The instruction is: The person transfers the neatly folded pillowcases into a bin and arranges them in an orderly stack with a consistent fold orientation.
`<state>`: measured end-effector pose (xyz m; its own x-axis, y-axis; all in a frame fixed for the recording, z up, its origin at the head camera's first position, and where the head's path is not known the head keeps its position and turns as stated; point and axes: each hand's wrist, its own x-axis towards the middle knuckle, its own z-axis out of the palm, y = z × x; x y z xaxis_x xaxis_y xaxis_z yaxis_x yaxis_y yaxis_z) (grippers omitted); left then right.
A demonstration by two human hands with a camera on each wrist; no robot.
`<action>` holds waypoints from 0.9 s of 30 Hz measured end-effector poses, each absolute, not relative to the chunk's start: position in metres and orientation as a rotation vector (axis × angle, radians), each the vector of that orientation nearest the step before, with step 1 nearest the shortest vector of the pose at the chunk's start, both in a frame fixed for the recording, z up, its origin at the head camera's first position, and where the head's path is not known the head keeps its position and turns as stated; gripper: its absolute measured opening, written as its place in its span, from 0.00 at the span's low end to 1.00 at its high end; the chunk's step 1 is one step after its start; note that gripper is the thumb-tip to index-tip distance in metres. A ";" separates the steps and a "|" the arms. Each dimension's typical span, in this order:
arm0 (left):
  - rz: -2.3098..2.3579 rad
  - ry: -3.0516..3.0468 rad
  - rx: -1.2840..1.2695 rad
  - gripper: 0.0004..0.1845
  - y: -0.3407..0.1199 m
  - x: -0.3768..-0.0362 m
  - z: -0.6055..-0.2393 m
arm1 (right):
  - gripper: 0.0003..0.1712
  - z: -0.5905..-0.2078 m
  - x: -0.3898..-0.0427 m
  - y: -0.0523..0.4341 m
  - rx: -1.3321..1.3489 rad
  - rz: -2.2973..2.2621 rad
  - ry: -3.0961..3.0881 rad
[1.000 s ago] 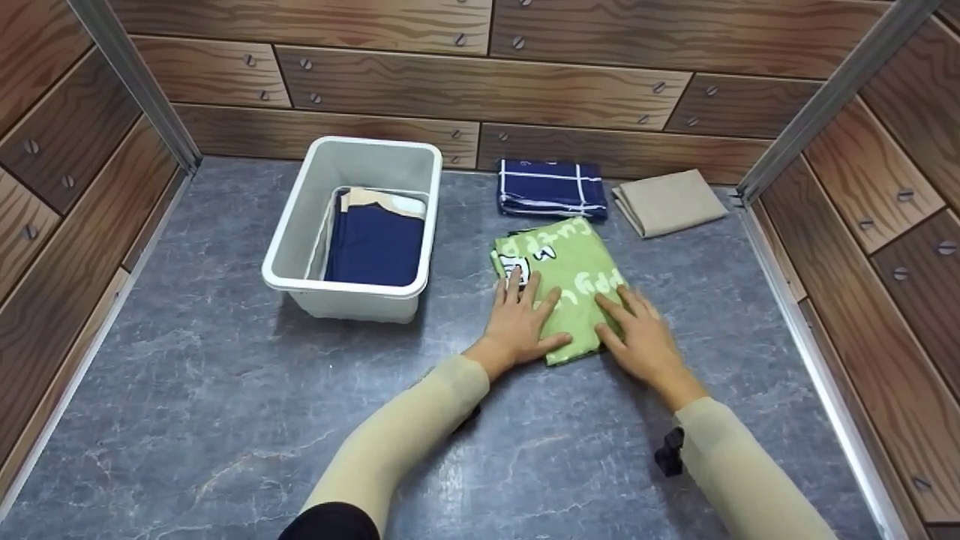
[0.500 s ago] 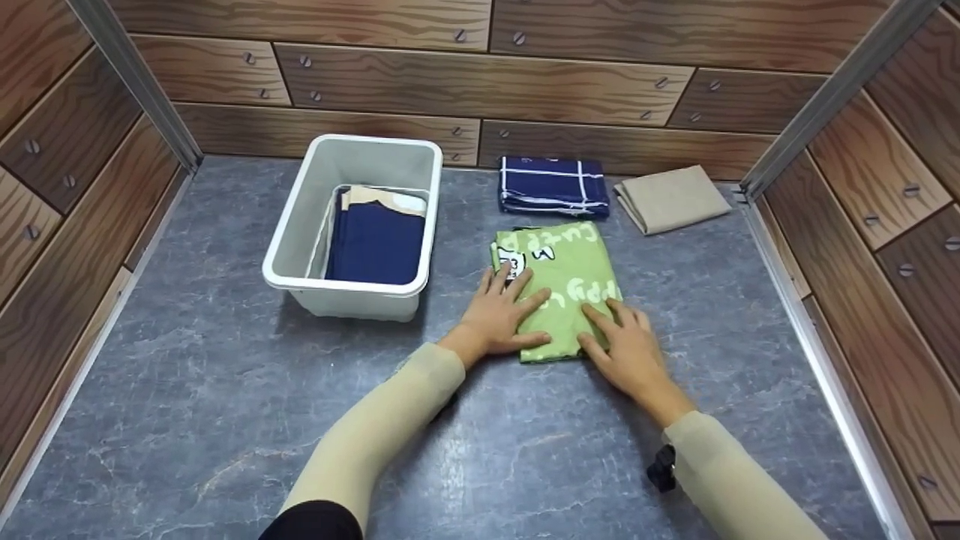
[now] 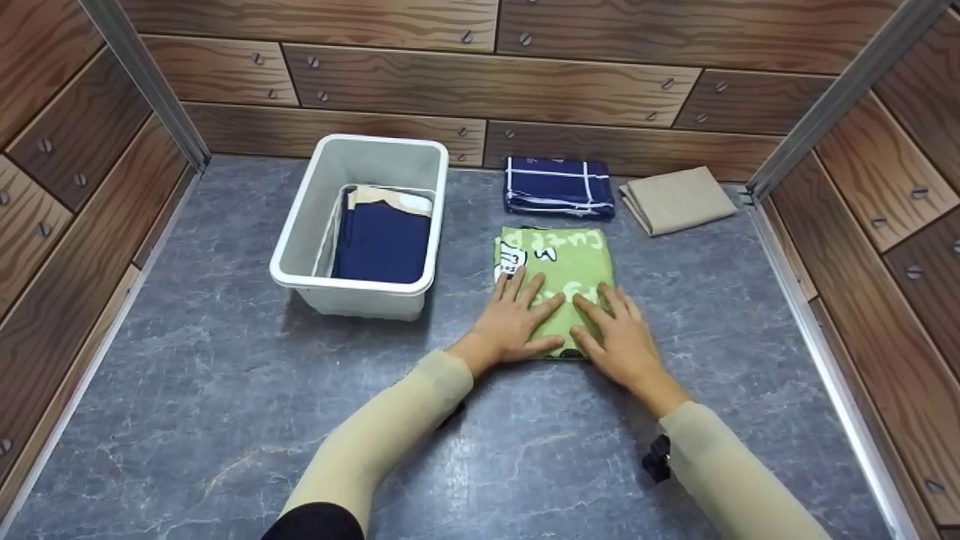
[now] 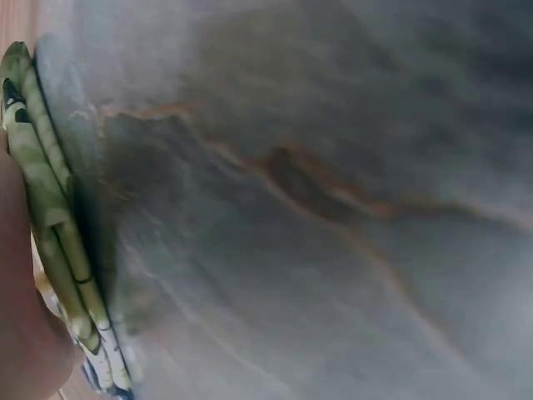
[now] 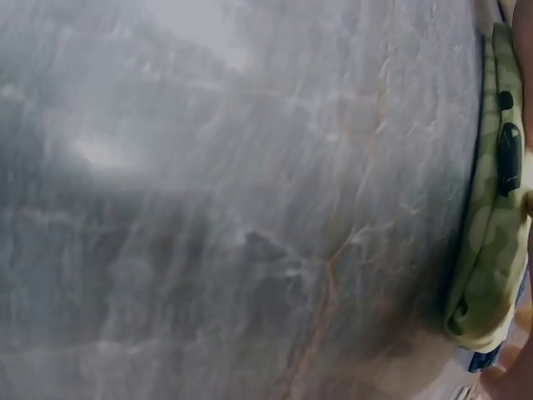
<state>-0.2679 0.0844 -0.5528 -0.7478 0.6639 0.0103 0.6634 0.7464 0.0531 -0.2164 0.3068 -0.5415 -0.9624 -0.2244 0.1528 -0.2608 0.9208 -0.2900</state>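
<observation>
A folded green cloth (image 3: 577, 259) with white lettering and a black-and-white cartoon print lies flat on the floor in the head view. My left hand (image 3: 511, 321) rests on its left side with fingers spread and straight. Across from it, my right hand (image 3: 624, 339) presses on the right edge, its fingers extended. The folded layers of the green cloth (image 4: 52, 200) show edge-on beside part of my left hand (image 4: 29, 325) in the left wrist view. In the right wrist view, the same green cloth (image 5: 487, 225) runs along the right border.
To the left stands a white plastic bin (image 3: 360, 283) holding a folded navy and cream cloth (image 3: 386, 244). Behind the green cloth lie a folded navy cloth (image 3: 559, 186) with white lines and a folded beige cloth (image 3: 679, 201). Wood-patterned walls (image 3: 390, 79) enclose the grey floor (image 3: 187, 360).
The green cloth has turned from a slant to lie straighter, its near end shifting left. My right hand has moved left with it; my left hand has stayed on the cloth's left side.
</observation>
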 end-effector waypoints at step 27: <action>0.269 2.898 1.048 0.39 0.051 -0.275 -0.556 | 0.33 -0.544 -0.214 0.298 0.484 0.325 -3.031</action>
